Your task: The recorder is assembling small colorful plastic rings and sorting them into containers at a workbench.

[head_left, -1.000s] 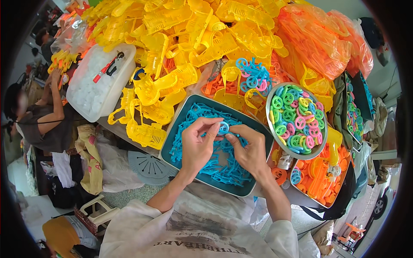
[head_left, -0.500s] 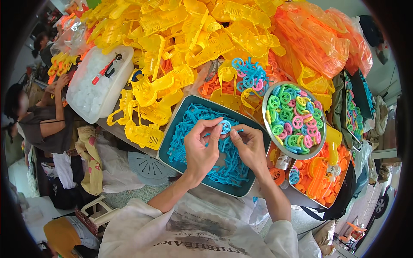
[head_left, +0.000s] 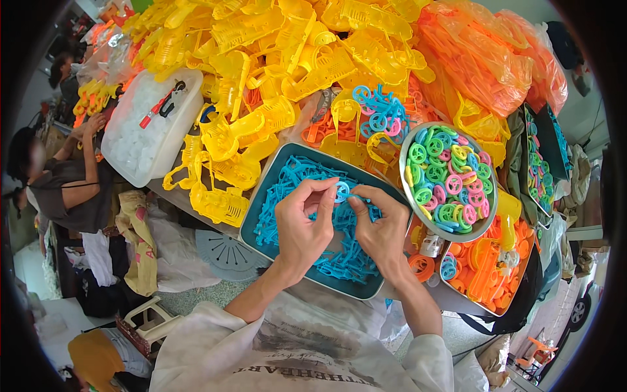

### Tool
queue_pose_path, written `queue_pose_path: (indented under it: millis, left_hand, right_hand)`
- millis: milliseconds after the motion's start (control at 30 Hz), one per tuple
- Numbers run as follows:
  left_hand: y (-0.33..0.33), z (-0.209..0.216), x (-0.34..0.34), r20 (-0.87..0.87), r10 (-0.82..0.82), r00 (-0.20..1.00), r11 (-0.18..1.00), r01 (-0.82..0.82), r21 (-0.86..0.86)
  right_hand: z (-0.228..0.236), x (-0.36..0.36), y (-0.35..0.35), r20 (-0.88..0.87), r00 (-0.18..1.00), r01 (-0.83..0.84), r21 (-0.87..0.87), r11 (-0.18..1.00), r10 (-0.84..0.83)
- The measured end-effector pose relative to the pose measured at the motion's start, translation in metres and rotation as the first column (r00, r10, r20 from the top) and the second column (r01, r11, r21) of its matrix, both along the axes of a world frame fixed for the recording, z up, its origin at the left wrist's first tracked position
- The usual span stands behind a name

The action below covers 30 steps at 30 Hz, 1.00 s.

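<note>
I see a small blue wheel-shaped piece [head_left: 341, 191] pinched between both hands, held just above the teal tray [head_left: 258, 219]. My left hand [head_left: 302, 225] has thumb and forefinger closed on the wheel's left edge; my right hand [head_left: 382, 228] has its fingertips clamped on a thin blue stem that sticks out of the wheel's right side.

Compared with a second ago, the hands sit in nearly the same spot over the tray. The wheel stays up between the fingertips and the grip looks unchanged; I can't tell whether the stem has moved relative to the wheel.

The tray below is filled with blue plastic frames [head_left: 297, 189]. Just right of it stands a round metal bowl [head_left: 482, 230] holding green, pink, blue and yellow wheels. Below that bowl lies a tray of orange parts [head_left: 486, 274]. Beyond the teal tray, yellow plastic pieces [head_left: 274, 72] are piled high, with a small cluster of blue wheels [head_left: 379, 114] on them. A white tub [head_left: 140, 140] sits far left, and another person [head_left: 68, 183] works beside it.
</note>
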State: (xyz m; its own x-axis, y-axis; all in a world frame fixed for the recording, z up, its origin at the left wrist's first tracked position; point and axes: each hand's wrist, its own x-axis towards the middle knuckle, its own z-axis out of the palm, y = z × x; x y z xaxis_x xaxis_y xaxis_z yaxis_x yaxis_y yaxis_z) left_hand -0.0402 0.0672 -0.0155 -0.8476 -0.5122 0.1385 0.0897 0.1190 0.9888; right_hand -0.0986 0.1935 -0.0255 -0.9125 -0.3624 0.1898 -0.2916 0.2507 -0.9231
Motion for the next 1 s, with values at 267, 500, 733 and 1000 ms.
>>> queue_pose_path:
  millis: [267, 500, 733, 1000]
  left_hand:
    - [-0.025, -0.001, 0.002, 0.033, -0.176, 0.984, 0.959, 0.164, 0.232]
    - [-0.028, -0.012, 0.004, -0.062, -0.138, 0.989, 0.921, 0.151, 0.36]
    - [-0.036, -0.013, 0.004, 0.057, -0.155, 0.986, 0.825, 0.097, 0.557]
    - [-0.035, 0.01, -0.019, 0.099, -0.182, 0.978, 0.983, 0.182, 0.014]
  right_hand:
    - [-0.002, -0.007, -0.001, -0.257, 0.957, -0.137, 0.001, 0.991, 0.133]
    - [0.0, -0.006, -0.001, 0.213, 0.944, -0.221, -0.156, 0.963, 0.251]
    - [0.003, -0.009, 0.002, 0.202, 0.904, -0.297, -0.337, 0.894, 0.376]
    - [-0.003, -0.016, 0.005, 0.25, 0.896, -0.256, -0.382, 0.888, 0.366]
